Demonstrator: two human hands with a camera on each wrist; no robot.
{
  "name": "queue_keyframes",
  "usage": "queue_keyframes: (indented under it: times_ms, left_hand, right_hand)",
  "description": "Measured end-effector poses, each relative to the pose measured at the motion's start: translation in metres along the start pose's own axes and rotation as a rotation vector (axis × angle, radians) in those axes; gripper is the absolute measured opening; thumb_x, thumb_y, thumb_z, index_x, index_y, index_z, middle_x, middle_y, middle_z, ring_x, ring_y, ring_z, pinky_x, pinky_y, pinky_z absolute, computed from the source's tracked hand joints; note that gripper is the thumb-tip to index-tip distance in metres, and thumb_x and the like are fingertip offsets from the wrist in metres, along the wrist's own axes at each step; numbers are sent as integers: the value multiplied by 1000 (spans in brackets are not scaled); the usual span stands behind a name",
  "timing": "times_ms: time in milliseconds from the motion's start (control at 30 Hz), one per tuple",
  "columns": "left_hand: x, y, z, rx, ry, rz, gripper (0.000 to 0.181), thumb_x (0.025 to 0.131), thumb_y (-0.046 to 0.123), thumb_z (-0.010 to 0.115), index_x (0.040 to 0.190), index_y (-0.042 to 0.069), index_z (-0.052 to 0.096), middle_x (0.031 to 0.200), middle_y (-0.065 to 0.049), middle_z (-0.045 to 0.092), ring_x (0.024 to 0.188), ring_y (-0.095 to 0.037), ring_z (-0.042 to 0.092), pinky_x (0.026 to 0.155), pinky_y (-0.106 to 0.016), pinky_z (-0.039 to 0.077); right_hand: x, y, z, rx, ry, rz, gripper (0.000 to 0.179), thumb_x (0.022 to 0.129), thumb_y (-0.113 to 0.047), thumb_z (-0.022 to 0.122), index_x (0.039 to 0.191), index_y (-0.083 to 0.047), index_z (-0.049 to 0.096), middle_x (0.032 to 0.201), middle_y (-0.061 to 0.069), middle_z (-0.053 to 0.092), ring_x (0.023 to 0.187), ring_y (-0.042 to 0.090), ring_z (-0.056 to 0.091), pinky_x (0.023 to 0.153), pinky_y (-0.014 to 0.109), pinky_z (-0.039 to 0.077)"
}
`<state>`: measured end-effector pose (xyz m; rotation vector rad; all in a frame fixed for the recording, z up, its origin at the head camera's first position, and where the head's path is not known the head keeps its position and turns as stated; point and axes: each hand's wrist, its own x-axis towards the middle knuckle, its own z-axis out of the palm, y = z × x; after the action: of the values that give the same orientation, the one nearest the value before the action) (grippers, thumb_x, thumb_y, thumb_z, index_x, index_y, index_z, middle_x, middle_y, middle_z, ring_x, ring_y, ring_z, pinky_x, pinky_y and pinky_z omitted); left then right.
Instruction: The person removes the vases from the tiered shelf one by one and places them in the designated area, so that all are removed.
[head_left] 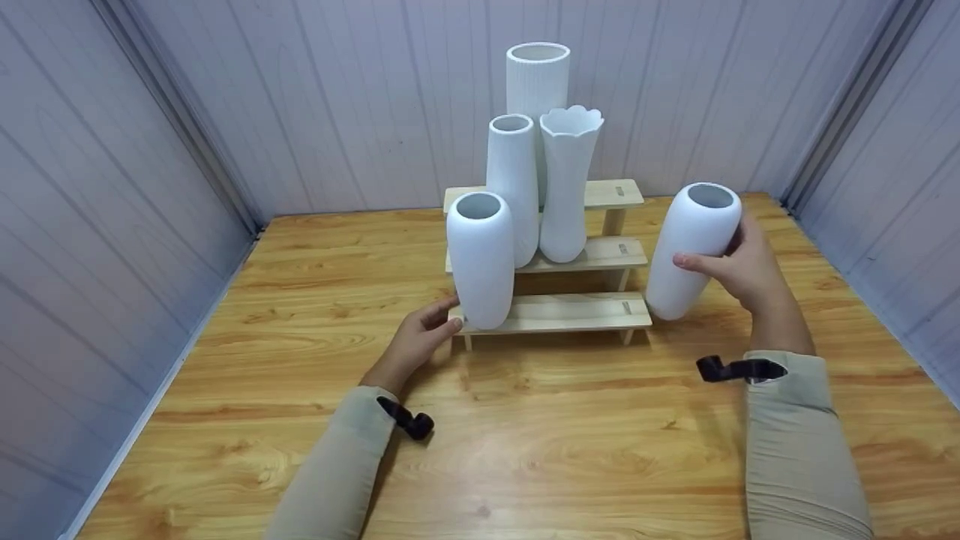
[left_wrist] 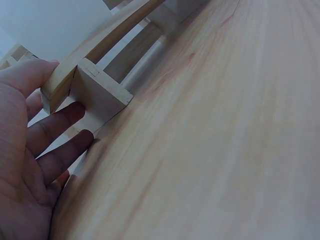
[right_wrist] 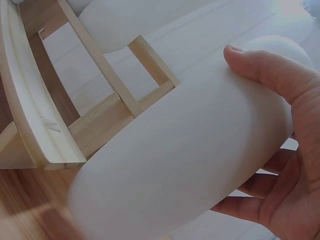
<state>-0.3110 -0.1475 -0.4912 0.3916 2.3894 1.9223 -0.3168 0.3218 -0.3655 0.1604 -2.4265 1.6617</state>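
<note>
The right hand (head_left: 750, 271) grips a smooth white vase (head_left: 679, 244) at its ten o'clock, just beside the wooden rack (head_left: 574, 311); the left hand (head_left: 421, 334) pinches the rack's left end, four other vases (head_left: 481, 262) standing on it toward one o'clock

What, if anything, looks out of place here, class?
The right hand holds one white vase off the wooden stand, apparently tilted, while the other four vases appear to stand on it. Nothing visible looks spilled or damaged.
</note>
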Motion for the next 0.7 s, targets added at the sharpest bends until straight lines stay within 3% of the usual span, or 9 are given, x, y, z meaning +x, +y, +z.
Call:
queue_keyframes:
  times_ms: [333,700]
  left_hand:
    - [1,-1,0,2,8,-5,47,99,17,68,143,5,57,146,-11,55,137,-29,50,111,-43,40]
    - [0,-2,1,-9,4,24,47,99,15,67,143,2,56,143,-15,57,131,-31,55,108,-45,43]
  right_hand:
    - [6,10,0,1,-18,55,103,79,-19,89,158,-15,22,148,14,39,134,32,43,111,57,36]
    - [8,17,4,-7,-4,59,101,77,-21,91,156,-16,27,147,14,42,134,33,44,111,56,37]
